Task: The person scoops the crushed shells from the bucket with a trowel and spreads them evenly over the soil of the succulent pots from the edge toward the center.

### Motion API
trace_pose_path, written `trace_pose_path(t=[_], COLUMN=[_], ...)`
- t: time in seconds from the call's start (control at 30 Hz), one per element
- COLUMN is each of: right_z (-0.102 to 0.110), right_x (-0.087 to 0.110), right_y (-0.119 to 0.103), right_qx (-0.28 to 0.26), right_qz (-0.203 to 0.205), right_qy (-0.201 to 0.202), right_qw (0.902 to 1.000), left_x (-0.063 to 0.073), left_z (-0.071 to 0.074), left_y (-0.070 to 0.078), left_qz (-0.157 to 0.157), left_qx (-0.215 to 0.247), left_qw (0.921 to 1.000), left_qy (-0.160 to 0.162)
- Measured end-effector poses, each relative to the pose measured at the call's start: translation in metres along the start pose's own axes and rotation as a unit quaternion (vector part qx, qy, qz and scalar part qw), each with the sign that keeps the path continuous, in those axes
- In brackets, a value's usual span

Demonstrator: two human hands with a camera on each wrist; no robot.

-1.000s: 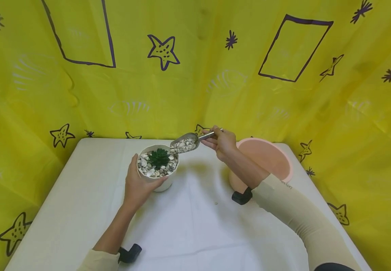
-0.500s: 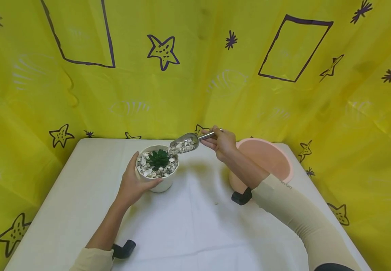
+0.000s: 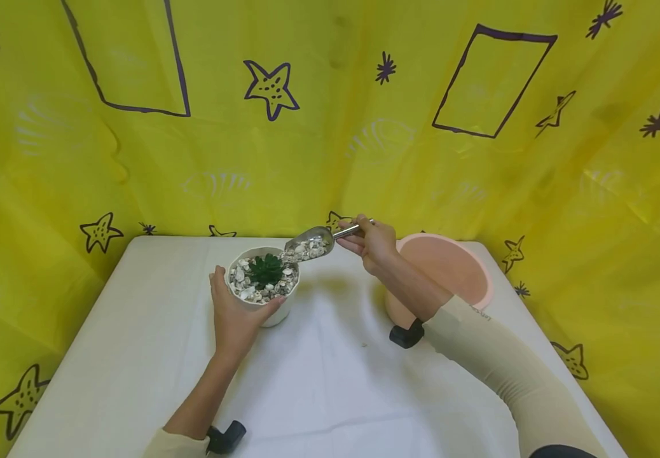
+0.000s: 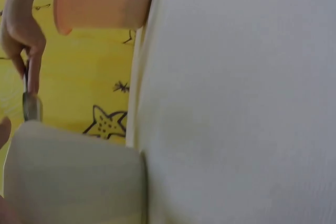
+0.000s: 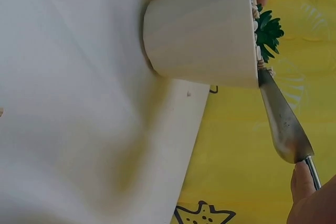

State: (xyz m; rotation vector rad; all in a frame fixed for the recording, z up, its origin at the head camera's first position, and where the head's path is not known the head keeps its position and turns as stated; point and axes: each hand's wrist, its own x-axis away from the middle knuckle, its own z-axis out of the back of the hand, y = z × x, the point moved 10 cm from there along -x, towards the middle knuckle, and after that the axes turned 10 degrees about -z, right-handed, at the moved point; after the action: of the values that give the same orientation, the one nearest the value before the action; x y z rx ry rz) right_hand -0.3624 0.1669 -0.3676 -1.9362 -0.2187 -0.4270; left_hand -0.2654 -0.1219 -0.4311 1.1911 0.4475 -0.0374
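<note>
A white plant pot (image 3: 275, 316) stands on the table, filled with pebbles and shells around a green succulent (image 3: 266, 270). My left hand (image 3: 238, 315) holds the pot from the near left, thumb at the front rim and fingers along the left side. From the right, my right hand (image 3: 377, 245) grips the handle of a metal scoop (image 3: 320, 235) loaded with small pebbles (image 3: 309, 249). The scoop's lip rests at the pot's right rim, tilted toward the succulent. In the right wrist view the scoop (image 5: 286, 129) touches the rim of the pot (image 5: 202, 35).
A pink tub (image 3: 481, 289) stands at the back right, partly behind my right forearm; its bottom is hidden. One small pebble (image 3: 364, 345) lies on the white tablecloth (image 3: 330, 394). A yellow patterned curtain (image 3: 318, 146) hangs behind the table.
My left hand has shifted slightly on the pot, its fingers now a little lower on the left side. The scoop has barely moved, its pebbles sliding slightly toward the lip.
</note>
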Motion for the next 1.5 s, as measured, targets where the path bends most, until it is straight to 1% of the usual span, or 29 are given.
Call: trace_pose_path(t=[0.07,0.13,0.27,0.5,0.63,0.83,0.93,1.07,1.3,1.5], right_z=[0.000,-0.001,-0.002,-0.001,-0.002,-0.002,-0.002,-0.001,0.001,0.000], right_x=[0.000,-0.001,-0.002,-0.002,-0.002,-0.002,-0.002,-0.001,-0.002,-0.002], right_y=[0.000,0.001,0.001,-0.004,-0.004,-0.004,-0.004,-0.004,-0.003,-0.003], right_qx=[-0.001,0.000,0.003,0.001,0.004,0.007,0.008,0.007,0.004,0.005], right_qz=[0.002,0.003,0.005,0.016,0.016,0.019,0.021,0.020,0.018,0.018], right_qy=[0.000,-0.001,-0.002,0.001,0.001,0.001,0.001,0.004,0.008,0.006], right_qw=[1.0000,1.0000,1.0000,0.9999,0.9999,0.9998,0.9997,0.9998,0.9998,0.9998], left_x=[0.003,0.006,0.008,0.002,-0.001,-0.004,-0.007,-0.011,-0.021,-0.030], left_z=[-0.003,-0.005,-0.006,-0.002,0.000,0.002,0.002,0.001,0.003,0.005], left_y=[0.002,0.004,0.007,0.012,0.009,0.003,0.001,-0.003,-0.011,-0.015], left_qz=[-0.008,-0.012,-0.018,-0.041,-0.038,-0.039,-0.039,-0.035,-0.037,-0.044], left_qx=[-0.001,-0.003,-0.009,-0.020,-0.022,-0.017,-0.017,-0.021,-0.001,0.017], left_qw=[0.9997,0.9991,0.9981,0.9969,0.9976,0.9988,0.9991,0.9982,0.9911,0.9828], left_qy=[0.024,0.040,0.058,0.064,0.054,0.025,0.000,-0.044,-0.128,-0.178])
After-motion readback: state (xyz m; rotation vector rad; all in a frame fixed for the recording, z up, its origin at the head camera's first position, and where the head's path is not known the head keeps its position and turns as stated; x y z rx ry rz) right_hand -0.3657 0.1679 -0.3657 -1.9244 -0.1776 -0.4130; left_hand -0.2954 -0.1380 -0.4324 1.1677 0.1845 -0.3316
